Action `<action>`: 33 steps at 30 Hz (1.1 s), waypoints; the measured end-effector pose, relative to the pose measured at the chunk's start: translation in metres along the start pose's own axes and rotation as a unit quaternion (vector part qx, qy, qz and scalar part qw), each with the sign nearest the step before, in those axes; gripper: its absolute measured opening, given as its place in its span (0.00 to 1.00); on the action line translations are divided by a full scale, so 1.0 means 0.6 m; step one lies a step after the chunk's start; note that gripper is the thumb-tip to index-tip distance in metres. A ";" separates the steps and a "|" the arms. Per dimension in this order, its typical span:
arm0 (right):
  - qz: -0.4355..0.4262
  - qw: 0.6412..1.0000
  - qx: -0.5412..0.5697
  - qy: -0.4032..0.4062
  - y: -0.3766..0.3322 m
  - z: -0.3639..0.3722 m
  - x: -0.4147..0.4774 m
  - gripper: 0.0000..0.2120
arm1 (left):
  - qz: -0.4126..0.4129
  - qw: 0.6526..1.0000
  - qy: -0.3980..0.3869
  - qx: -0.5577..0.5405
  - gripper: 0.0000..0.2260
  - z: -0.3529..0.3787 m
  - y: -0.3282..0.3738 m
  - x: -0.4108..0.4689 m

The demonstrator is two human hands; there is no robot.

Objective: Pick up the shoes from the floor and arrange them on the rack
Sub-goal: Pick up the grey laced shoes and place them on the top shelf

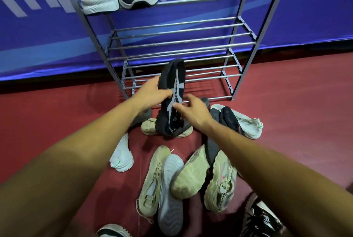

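Laid with a matte dark-red floor [296, 103], lightly scuffed. Backed by a blue-violet banner wall [47, 45] printed with pale diagonal stripes [13, 2] and larger white shapes, and edged at the bottom with a dark strip [38, 84]. Furnished with a grey metal rack [181, 45] of round bars, set close against the banner wall. Lit softly, with faint barred shadows [200, 86] cast on the floor under the rack.
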State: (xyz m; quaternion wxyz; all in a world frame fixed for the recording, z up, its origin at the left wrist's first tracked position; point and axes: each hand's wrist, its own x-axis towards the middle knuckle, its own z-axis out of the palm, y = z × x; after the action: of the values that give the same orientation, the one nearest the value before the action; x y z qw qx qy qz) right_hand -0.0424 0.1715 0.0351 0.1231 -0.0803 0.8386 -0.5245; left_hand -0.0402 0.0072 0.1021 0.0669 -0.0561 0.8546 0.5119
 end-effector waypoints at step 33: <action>-0.176 0.970 -0.114 0.125 -0.252 -0.190 0.074 0.08 | -0.094 0.817 0.118 -0.556 0.10 -0.062 0.138 0.003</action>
State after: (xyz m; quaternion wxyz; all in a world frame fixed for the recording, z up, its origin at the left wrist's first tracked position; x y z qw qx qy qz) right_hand -0.1172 0.1919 0.2136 -0.0866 -0.1744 0.8743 -0.4446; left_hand -0.0574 0.0132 0.1911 -0.0291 -0.2239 0.4166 0.8806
